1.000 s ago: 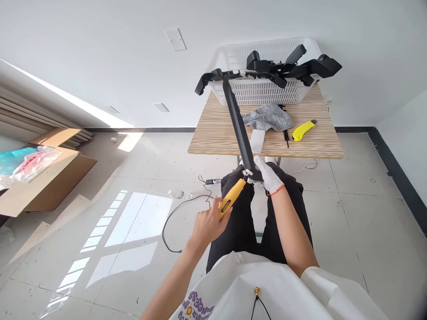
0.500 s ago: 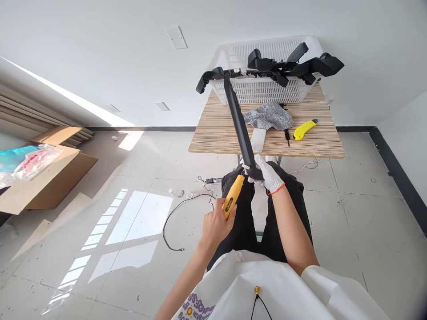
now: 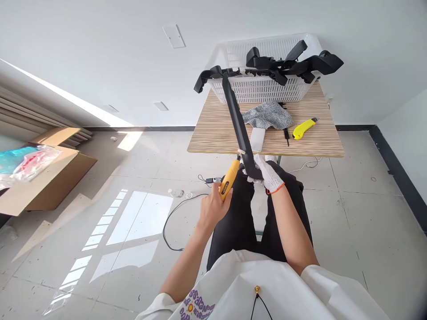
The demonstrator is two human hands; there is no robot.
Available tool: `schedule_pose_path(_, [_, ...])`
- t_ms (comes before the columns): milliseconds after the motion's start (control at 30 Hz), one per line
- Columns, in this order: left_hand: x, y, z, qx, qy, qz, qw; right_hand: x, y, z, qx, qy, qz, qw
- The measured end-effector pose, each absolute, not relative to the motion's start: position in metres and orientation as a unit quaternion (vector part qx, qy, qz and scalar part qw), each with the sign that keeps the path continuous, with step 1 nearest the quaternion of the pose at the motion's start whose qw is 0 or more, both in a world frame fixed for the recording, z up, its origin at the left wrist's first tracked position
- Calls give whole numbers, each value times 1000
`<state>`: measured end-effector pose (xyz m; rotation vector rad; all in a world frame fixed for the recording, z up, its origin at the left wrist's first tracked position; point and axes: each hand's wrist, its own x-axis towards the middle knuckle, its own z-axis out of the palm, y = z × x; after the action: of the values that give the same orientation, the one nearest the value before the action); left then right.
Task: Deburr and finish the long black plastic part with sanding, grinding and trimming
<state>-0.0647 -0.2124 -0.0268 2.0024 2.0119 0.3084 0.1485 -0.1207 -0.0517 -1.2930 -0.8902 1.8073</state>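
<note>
My bare left hand (image 3: 213, 204) is wrapped round a yellow rotary tool (image 3: 230, 180) with a dark label. The tool's pale, disc-like tip (image 3: 241, 152) is against or very near the left edge of a long black plastic trim piece (image 3: 238, 118). In a white knitted glove with an orange cuff, my right hand (image 3: 267, 173) grips the lower end of that trim piece. Its far end reaches up to the basket's front left rim, where other black parts (image 3: 208, 75) overlap it; I cannot tell whether they are joined.
A white plastic basket (image 3: 260, 91) with several black parts stands on the wood-grain table (image 3: 207, 133). In front lie a grey cloth (image 3: 268, 116), a white block (image 3: 257, 139) and a yellow utility knife (image 3: 304, 129). A cable (image 3: 167, 233), a clear bottle (image 3: 176, 193) and a cardboard box (image 3: 63, 178) are on the floor.
My left hand has moved the rotary tool upward and slightly left, so its tip is higher along the trim piece's edge. My right hand keeps its grip in nearly the same place.
</note>
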Motion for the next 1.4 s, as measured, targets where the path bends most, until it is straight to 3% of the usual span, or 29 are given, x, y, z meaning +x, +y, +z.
schedule_pose_path(833, [-38,-94,16,661,705,233,112,150,-119,-44,-455,-272,758,381])
schedule_pose_path(1167, [-32,1,66,660,697,272,67,151,-116,-56,-465,-296,749,368])
schedule_pose_path(1400, [-35,19,82,665,701,246,71,153,-119,-53,-466,-326,741,356])
